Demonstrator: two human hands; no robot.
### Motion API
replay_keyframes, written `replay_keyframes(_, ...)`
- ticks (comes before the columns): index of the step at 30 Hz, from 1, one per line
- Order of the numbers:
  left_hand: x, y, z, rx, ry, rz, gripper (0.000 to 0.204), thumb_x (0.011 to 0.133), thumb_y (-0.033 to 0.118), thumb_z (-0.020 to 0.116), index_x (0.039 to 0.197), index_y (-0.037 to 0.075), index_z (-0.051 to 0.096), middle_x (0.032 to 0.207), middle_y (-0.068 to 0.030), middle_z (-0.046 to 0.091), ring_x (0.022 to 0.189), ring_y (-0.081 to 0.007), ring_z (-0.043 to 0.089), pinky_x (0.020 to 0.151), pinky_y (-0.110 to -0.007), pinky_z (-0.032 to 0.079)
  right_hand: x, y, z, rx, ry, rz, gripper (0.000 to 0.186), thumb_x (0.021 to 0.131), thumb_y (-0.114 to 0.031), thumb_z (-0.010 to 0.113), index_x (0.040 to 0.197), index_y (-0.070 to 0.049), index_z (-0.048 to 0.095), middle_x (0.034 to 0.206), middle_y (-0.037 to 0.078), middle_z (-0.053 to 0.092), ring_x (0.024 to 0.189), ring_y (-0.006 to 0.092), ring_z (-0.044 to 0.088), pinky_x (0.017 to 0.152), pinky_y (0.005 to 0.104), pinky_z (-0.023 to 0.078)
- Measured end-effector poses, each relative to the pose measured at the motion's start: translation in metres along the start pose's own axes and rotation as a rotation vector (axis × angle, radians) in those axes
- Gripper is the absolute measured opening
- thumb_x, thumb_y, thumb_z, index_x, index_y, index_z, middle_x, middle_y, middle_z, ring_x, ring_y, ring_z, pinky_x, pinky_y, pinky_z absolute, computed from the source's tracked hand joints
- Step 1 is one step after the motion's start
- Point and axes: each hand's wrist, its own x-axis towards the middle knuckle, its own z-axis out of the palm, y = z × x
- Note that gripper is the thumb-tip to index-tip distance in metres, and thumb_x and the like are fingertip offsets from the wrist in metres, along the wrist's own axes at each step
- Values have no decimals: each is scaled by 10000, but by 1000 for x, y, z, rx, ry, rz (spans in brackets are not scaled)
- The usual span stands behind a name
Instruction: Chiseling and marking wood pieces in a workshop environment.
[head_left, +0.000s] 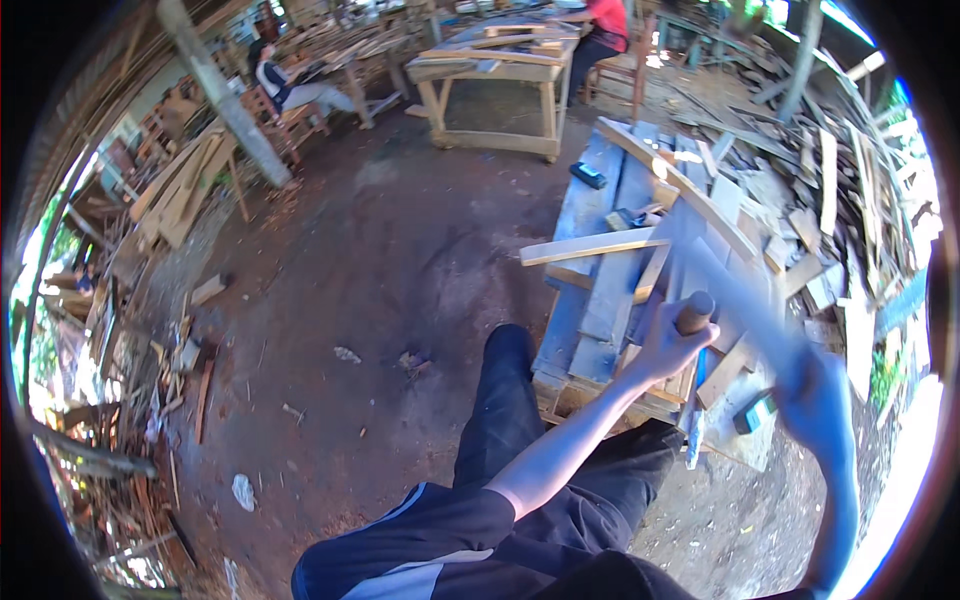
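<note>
My left hand [665,342] is closed around a round wooden handle [695,314], which points upward over the workbench [610,300]. It looks like a chisel handle, but its lower end is hidden by my hand. My right hand [815,395], raised at the right side of the bench, is wrapped round a long pale striking tool [742,305]. Motion smears that tool, so its exact kind and far end are unclear. Wooden pieces lie under and around my left hand, among them a light batten [590,246] and a longer beam [685,190].
A small black device [588,175] lies on the bench's far left; a dark green-black object [754,413] sits near its right corner. Scrap wood [830,200] is heaped at right. Farther off, two people sit near another wooden table [495,70]. A post [225,95] stands at left.
</note>
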Motion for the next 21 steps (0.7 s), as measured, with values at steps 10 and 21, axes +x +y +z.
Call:
replay_keyframes(10, -4, -3, -5, -261, -5, -93, 142, 825, 76, 687, 791, 80, 549, 545, 42, 480, 414, -33, 433, 368, -206, 311, 10, -15, -13, -143, -207, 105, 237, 700, -96, 674, 872, -15, 533, 650, 173, 590, 635, 356, 624, 612, 434, 502)
replay_keyframes(21, -6, 9, 3, 56, -100, -29, 172, 801, 108, 709, 715, 41, 575, 633, 38, 564, 614, -24, 517, 572, -238, 426, -1, -13, -33, -51, 236, 427, 220, 737, -130, 692, 858, -29, 539, 711, 172, 626, 627, 357, 619, 610, 383, 493)
